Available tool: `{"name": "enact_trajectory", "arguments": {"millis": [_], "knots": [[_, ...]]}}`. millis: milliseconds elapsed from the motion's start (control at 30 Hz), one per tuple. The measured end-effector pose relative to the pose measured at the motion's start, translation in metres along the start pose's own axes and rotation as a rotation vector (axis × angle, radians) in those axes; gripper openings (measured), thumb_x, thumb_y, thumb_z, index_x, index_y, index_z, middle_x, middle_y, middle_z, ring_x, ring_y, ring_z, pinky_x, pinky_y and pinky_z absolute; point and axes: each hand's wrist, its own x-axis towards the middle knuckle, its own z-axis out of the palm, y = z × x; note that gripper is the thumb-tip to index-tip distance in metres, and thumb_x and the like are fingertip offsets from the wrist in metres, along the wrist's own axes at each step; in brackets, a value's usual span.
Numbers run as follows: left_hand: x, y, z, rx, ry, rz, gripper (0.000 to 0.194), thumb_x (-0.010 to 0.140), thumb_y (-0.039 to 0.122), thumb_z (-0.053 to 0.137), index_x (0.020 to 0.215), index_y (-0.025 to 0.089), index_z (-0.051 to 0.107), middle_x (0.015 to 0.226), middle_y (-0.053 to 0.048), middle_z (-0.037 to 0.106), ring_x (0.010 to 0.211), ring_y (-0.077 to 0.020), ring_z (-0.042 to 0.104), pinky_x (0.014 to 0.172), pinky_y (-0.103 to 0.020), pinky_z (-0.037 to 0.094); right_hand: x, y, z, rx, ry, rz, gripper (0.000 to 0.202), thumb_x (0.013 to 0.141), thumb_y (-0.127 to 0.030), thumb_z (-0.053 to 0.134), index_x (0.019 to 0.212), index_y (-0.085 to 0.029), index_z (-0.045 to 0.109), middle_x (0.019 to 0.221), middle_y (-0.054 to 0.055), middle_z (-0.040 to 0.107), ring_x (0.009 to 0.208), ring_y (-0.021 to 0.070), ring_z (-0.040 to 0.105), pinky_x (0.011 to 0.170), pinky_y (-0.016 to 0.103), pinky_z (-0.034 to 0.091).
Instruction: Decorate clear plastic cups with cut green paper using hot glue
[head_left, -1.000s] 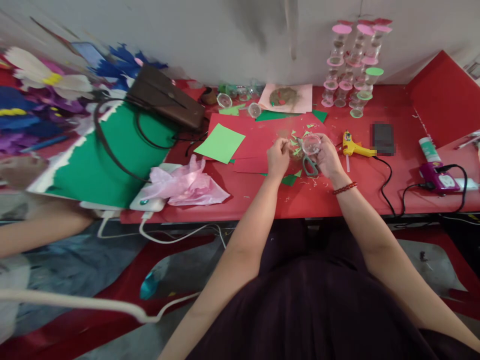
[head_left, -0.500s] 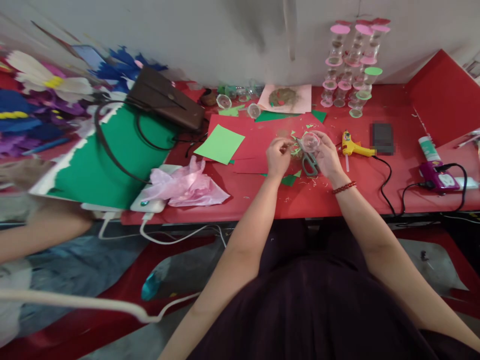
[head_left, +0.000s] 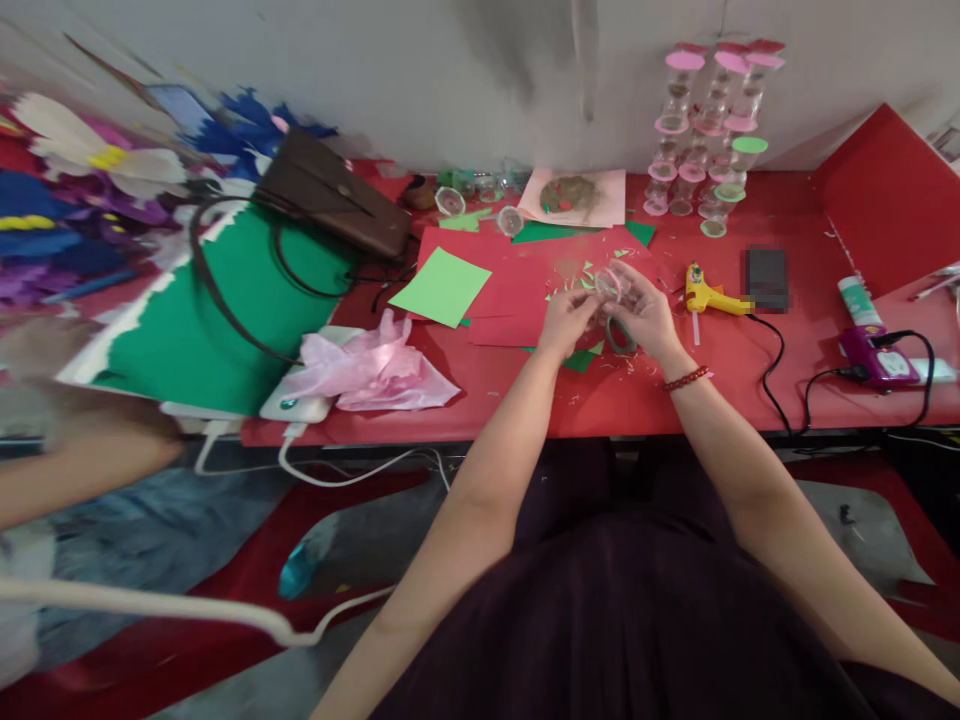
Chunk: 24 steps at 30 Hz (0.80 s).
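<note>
My right hand (head_left: 646,312) is closed around a small clear plastic cup (head_left: 608,284) with a pinkish rim. My left hand (head_left: 568,318) has come against the near left side of the cup, its fingers pinched together at the edge; whether they grip the cup or a small piece is hidden. Scissors (head_left: 621,337) with grey-green handles lie under the hands, their blades mostly covered. Green paper scraps (head_left: 587,266) are scattered on the red paper (head_left: 510,290) around them. A light green paper square (head_left: 441,287) lies left of my left hand.
A yellow glue gun (head_left: 709,292) with a black cord lies to the right. Stacked clear cups with pink and green discs (head_left: 686,130) stand at the back. A brown bag (head_left: 337,195), pink cloth (head_left: 375,370) and green board (head_left: 225,310) occupy the left, near another person's arm (head_left: 90,460).
My left hand has moved right, from beside the scissors to the cup. My right hand has tilted the cup slightly and shifted a little left. The other person's arm at the left has moved slightly.
</note>
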Motion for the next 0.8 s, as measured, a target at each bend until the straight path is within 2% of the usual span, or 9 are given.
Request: {"name": "enact_trajectory", "arguments": {"millis": [233, 367, 533, 800], "knots": [[-0.002, 0.002, -0.001, -0.063, 0.02, 0.011, 0.009, 0.077, 0.026, 0.075, 0.076, 0.016, 0.075, 0.058, 0.002, 0.067, 0.05, -0.0077, 0.059, 0.049, -0.019, 0.041, 0.0, -0.003, 0.002, 0.067, 0.035, 0.05, 0.071, 0.079, -0.021, 0.083, 0.145, -0.035, 0.061, 0.148, 0.001, 0.068, 0.125, 0.0222, 0.07, 0.109, 0.039, 0.061], [0.0, 0.002, -0.001, -0.044, 0.048, 0.008, 0.01, 0.077, 0.022, 0.073, 0.069, 0.016, 0.071, 0.054, 0.002, 0.065, 0.048, -0.0075, 0.059, 0.046, -0.018, 0.04, 0.0, 0.0, 0.004, 0.073, 0.059, 0.06, 0.066, 0.077, -0.02, 0.083, 0.139, -0.034, 0.065, 0.148, 0.003, 0.068, 0.123, 0.0224, 0.072, 0.105, 0.039, 0.063], [0.0, 0.001, 0.001, -0.017, 0.049, -0.006, 0.013, 0.08, 0.019, 0.071, 0.067, 0.015, 0.068, 0.052, 0.004, 0.064, 0.044, -0.006, 0.057, 0.046, -0.016, 0.043, -0.001, 0.007, 0.007, 0.108, 0.111, 0.011, 0.061, 0.069, -0.02, 0.087, 0.127, -0.031, 0.073, 0.146, 0.004, 0.066, 0.126, 0.0246, 0.07, 0.107, 0.041, 0.062], [-0.002, 0.001, 0.002, 0.045, 0.026, -0.008, 0.019, 0.085, 0.009, 0.063, 0.067, 0.015, 0.067, 0.047, 0.005, 0.061, 0.042, -0.0061, 0.057, 0.047, -0.015, 0.047, -0.001, 0.01, 0.007, 0.049, 0.134, 0.018, 0.056, 0.07, -0.022, 0.088, 0.124, -0.033, 0.075, 0.14, 0.002, 0.068, 0.119, 0.0236, 0.072, 0.104, 0.044, 0.064]]}}
